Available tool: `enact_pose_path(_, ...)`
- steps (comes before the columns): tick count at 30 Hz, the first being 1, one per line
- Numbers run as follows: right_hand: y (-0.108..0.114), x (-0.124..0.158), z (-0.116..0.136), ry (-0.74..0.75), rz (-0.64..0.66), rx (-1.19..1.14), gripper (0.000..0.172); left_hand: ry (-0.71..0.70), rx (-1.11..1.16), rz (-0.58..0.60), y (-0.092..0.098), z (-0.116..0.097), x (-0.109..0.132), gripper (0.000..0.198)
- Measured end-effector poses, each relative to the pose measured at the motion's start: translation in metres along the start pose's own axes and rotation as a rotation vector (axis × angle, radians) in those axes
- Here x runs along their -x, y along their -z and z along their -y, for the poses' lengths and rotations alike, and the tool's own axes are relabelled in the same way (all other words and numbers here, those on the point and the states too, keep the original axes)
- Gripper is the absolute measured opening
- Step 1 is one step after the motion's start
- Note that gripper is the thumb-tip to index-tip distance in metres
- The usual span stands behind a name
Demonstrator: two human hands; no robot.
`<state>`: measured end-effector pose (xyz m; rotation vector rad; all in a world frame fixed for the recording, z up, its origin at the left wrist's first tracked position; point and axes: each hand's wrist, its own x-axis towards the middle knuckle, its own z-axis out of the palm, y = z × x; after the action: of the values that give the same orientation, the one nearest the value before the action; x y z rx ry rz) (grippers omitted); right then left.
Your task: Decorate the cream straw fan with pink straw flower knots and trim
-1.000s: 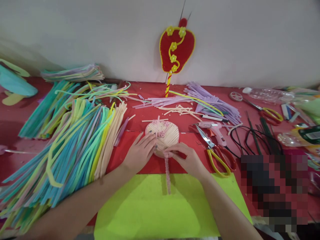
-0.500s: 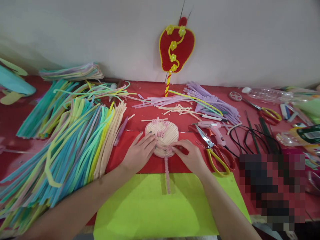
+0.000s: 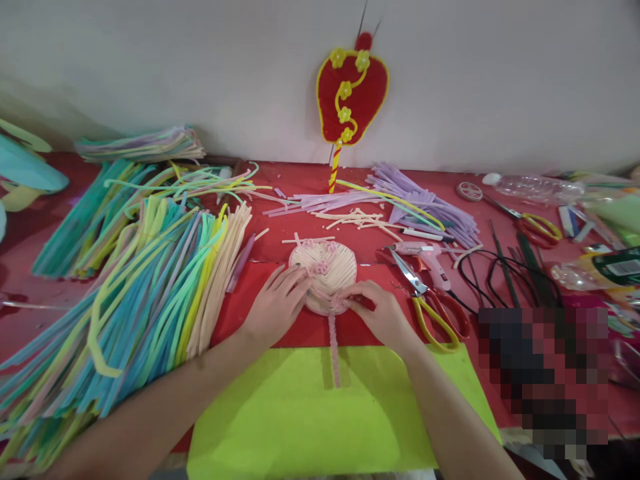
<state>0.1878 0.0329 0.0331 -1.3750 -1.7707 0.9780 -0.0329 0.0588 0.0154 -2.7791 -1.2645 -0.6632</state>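
1. Pale fan (image 3: 346, 267) — fuzzy, matt, ridged.
2. Stems (image 3: 145, 303) — matt, soft-looking pile.
3. Near scissors (image 3: 421, 288): shiny metal, plastic-handled.
4. Glue gun (image 3: 420, 249): smooth plastic.
5. Bottle (image 3: 543, 190): clear, glossy plastic.
6. Green mat (image 3: 310, 427): smooth, matt.
7. Wall (image 3: 200, 60): smooth, matt.

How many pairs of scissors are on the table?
2: the front scissors, right of the right hand; the back scissors, near the clear bottle. More could be hidden.

Dark object (image 3: 543, 383) on the red bench (image 3: 300, 177), lower right: pixelated, unidentifiable. Glossy pale-blue item (image 3: 33, 167) cut by left edge. Left hand (image 3: 277, 303) hides part of round cream-and-pink fan (image 3: 340, 267)'s rim. Right hand (image 3: 380, 310)'s pinch: too small to read.
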Motion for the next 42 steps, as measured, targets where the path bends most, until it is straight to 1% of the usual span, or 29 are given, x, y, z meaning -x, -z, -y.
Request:
enact_pose_path(5,0.003,0.001,0.0,0.02,0.051,-0.029,0.012,0.031,0.012,-0.001,-0.001,0.001,0.0,0.03)
enact_pose_path(10,0.009,0.001,0.003,0.042,0.108,-0.044,0.016,0.096,0.001,-0.013,-0.001,0.002,0.001,0.033)
enact_pose_path(16,0.01,0.0,0.006,0.101,0.199,-0.061,0.016,0.113,-0.015,-0.031,0.0,-0.002,0.0,0.03)
enact_pose_path(19,0.007,0.0,0.008,0.116,0.196,-0.054,0.015,0.104,-0.024,-0.052,-0.002,-0.004,-0.002,0.031)
enact_pose_path(25,0.002,0.001,0.011,0.157,0.208,-0.066,0.011,0.091,0.002,-0.091,-0.002,-0.007,-0.004,0.025)
enact_pose_path(29,0.005,0.0,0.013,0.146,0.19,-0.055,0.01,0.082,0.012,-0.08,-0.002,-0.006,-0.005,0.031)
enact_pose_path(35,0.011,0.0,0.009,0.123,0.177,-0.005,0.018,0.051,-0.004,-0.036,-0.004,-0.005,-0.004,0.029)
enact_pose_path(42,0.014,0.001,-0.011,0.083,0.006,0.137,0.014,0.056,0.001,0.0,-0.002,-0.005,-0.003,0.028)
